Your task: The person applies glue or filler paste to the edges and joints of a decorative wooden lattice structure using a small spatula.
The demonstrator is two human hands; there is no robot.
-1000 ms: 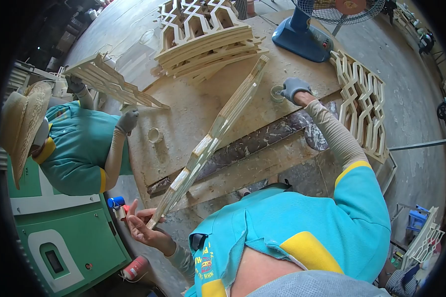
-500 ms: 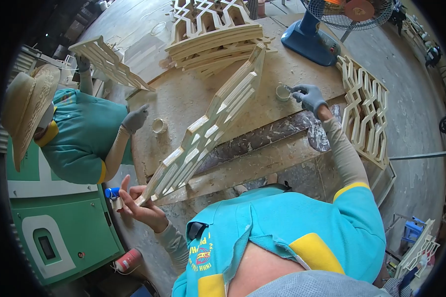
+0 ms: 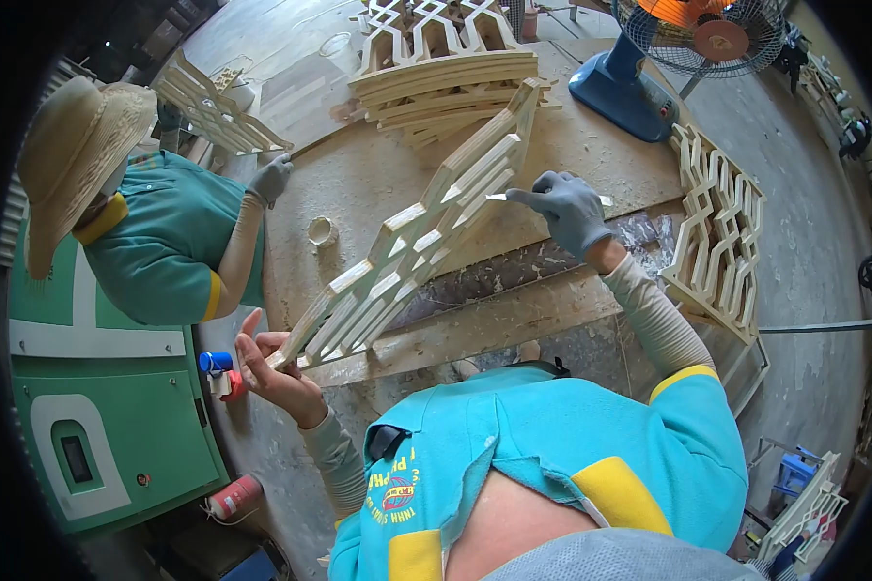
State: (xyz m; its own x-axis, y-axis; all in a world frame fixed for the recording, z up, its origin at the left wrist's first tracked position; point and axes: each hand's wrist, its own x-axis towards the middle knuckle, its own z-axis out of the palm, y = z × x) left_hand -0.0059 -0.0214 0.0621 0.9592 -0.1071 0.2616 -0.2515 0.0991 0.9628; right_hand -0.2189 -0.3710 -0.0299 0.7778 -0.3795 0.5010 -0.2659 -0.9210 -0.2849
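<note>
A pale wooden lattice panel [image 3: 404, 219] stands slanted across the worktable, rising from lower left to upper right. My bare left hand [image 3: 286, 380] grips its lower end, fingertips around the corner. In my gloved right hand [image 3: 567, 215] is a small putty knife [image 3: 495, 197]. Its blade points left, close to the panel's upper slats, and the other end shows past the glove on the right. A small cup [image 3: 323, 231] with a pale rim sits on the table left of the panel.
More lattice panels [image 3: 446, 73] are stacked at the back, and others [image 3: 715, 223] lean at the right edge. A blue fan [image 3: 625, 87] stands behind my right hand. At left, a co-worker in a straw hat [image 3: 82, 160] holds another lattice panel [image 3: 218, 111] beside a green machine [image 3: 116, 436].
My right hand has moved left from the cup by the fan, bringing the putty knife near the panel. The co-worker's near hand has shifted toward their own panel.
</note>
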